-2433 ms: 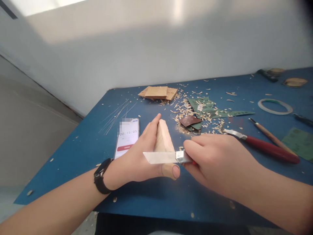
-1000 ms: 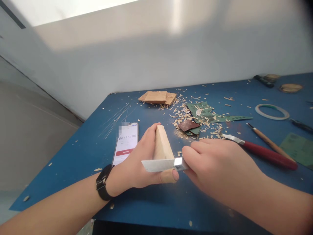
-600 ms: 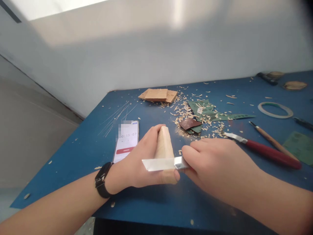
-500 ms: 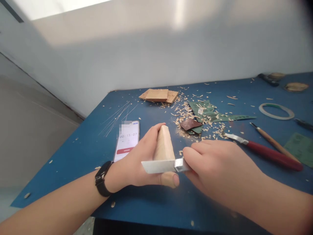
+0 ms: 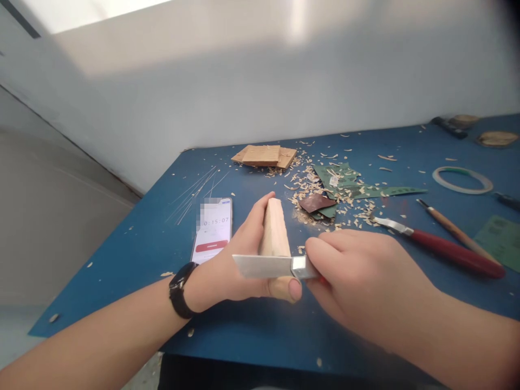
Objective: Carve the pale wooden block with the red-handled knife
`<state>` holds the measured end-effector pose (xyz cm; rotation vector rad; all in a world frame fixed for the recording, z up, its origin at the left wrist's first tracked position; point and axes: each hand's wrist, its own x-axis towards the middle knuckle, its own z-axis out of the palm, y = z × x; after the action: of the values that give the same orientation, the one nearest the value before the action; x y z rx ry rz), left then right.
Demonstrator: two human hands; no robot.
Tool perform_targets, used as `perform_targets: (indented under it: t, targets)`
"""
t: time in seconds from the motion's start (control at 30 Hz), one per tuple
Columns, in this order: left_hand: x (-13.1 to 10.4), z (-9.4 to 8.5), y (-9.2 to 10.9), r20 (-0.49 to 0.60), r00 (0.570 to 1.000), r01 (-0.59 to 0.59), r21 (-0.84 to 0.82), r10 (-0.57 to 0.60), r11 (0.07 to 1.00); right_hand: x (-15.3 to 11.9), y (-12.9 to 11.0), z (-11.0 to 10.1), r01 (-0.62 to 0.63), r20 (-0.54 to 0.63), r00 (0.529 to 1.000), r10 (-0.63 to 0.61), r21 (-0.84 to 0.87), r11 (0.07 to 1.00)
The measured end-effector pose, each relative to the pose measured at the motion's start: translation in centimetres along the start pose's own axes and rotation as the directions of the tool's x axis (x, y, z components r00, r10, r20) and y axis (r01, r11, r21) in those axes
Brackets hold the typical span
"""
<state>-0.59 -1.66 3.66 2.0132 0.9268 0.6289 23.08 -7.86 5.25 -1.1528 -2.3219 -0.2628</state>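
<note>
A pale wood block (image 5: 275,230) is gripped in my left hand (image 5: 239,260), its far end pointing away from me. A bandage-like wrap covers the left thumb, which lies below the blade. My right hand (image 5: 361,276) is closed around the handle of a carving knife (image 5: 262,266); most of the handle is hidden by the fingers. The knife's flat blade lies crosswise over the block's near end, its tip pointing left above my left hand.
A phone (image 5: 213,230) showing a timer lies left of the block. Wood boards (image 5: 262,155), shavings (image 5: 303,187), green sandpaper (image 5: 339,179) and a brown sheet (image 5: 316,203) lie beyond. Rightward are a red-handled hook knife (image 5: 455,252), a wooden-handled gouge (image 5: 455,230) and a tape roll (image 5: 463,180).
Both hands, the block and the knife appear slightly higher in view. The block's top face has turned a little more into sight, with the blade still across its near end.
</note>
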Motion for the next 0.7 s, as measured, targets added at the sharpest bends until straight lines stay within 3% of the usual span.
perform_targets:
  t: [0.13, 0.37, 0.7]
  targets:
    - [0.5, 0.2, 0.4, 0.022, 1.0, -0.008, -0.072, 0.009, 0.997, -0.2, 0.0, 0.3, -0.012, -0.038, 0.999, 0.013, 0.015, 1.0]
    - [0.4, 0.6, 0.0, -0.008, 0.993, -0.118, -0.035, 0.118, 0.992, -0.7, -0.4, 1.2, -0.029, -0.047, 0.998, 0.032, 0.076, 0.997]
    - [0.1, 0.5, 0.0, -0.014, 0.999, -0.048, -0.032, 0.048, 0.998, -0.6, -1.0, 1.5, -0.061, -0.048, 0.997, 0.066, 0.114, 0.992]
